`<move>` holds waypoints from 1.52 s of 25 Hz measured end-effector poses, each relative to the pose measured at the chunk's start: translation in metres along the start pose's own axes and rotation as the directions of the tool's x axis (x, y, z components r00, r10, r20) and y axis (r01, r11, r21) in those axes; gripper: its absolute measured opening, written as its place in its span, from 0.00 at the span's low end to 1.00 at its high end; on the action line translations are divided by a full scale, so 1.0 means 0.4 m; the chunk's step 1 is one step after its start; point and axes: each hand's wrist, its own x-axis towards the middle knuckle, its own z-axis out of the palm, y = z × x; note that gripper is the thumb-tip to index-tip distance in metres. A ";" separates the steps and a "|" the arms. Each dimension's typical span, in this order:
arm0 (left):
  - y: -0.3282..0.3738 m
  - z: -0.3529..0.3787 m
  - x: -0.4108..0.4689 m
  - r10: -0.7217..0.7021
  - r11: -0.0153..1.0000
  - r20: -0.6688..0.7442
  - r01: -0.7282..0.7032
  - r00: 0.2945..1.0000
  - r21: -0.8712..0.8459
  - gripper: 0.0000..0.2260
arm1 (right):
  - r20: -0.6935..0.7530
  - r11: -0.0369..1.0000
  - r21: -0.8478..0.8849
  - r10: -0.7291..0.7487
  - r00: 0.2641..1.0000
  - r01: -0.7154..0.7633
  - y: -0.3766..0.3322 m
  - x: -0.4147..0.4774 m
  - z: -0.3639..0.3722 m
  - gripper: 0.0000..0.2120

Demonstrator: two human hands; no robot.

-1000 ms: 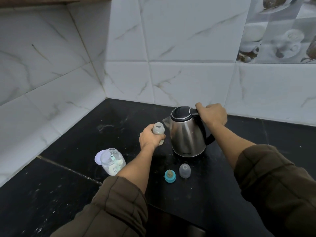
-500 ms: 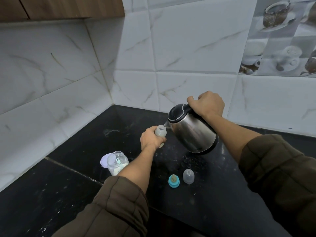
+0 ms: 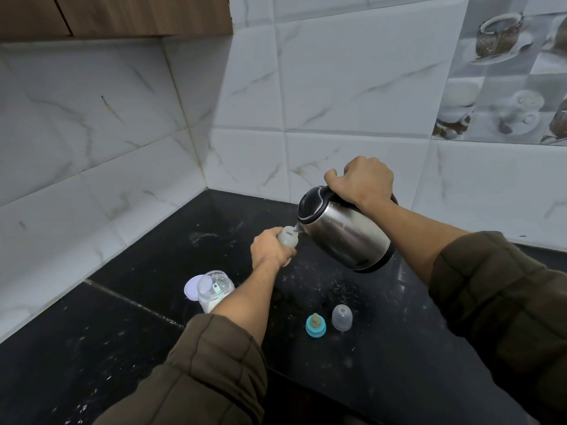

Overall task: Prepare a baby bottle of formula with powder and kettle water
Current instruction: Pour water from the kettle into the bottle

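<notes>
We grip tilted kettle (image 3: 343, 237) w/ right hand (image 3: 363, 182), baby bottle (image 3: 289, 238) w/ left hand (image 3: 270, 250); spout drift off narrow neck could mean scalding spill.

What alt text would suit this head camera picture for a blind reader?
A person's right hand tilts a steel kettle so its spout reaches the open mouth of a baby bottle gripped by the left hand at a black counter. Nearby stand an open powder jar, a teal nipple ring and a clear cap.

Both arms extend forward. Left hand (image 3: 270, 251) is low, fingers curled round the bottle (image 3: 288, 239). Right hand (image 3: 362, 182) is higher, wrapped round the kettle (image 3: 346, 234) handle, knuckles up.
</notes>
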 end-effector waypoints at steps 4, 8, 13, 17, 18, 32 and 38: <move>-0.012 -0.007 0.002 0.001 1.000 0.003 -0.001 1.000 0.019 0.23 | 0.012 0.999 -0.023 -0.043 0.999 0.043 -0.024 0.000 0.010 0.21; -0.020 -0.014 0.002 0.003 1.000 0.010 -0.003 1.000 0.017 0.23 | 0.016 0.995 -0.048 -0.085 0.996 0.086 -0.043 0.004 0.015 0.20; -0.026 -0.018 0.001 0.010 1.000 0.024 -0.010 1.000 0.027 0.23 | 0.030 0.993 -0.062 -0.099 0.995 0.101 -0.057 0.008 0.016 0.20; -0.031 -0.018 0.000 0.012 1.000 0.022 -0.012 1.000 0.027 0.23 | 0.031 0.991 -0.074 -0.106 0.994 0.108 -0.062 0.006 0.014 0.20; -0.031 -0.018 -0.001 0.012 1.000 0.023 -0.013 1.000 0.028 0.23 | 0.031 0.990 -0.080 -0.110 0.993 0.112 -0.064 0.005 0.013 0.21; -0.037 -0.015 0.003 0.024 1.000 0.038 -0.024 0.999 0.016 0.23 | 0.042 0.977 -0.145 -0.149 0.988 0.154 -0.086 0.005 0.001 0.22; -0.040 -0.013 0.005 0.025 0.999 0.045 -0.026 0.999 0.018 0.24 | 0.049 0.973 -0.164 -0.155 0.987 0.161 -0.091 0.005 0.004 0.22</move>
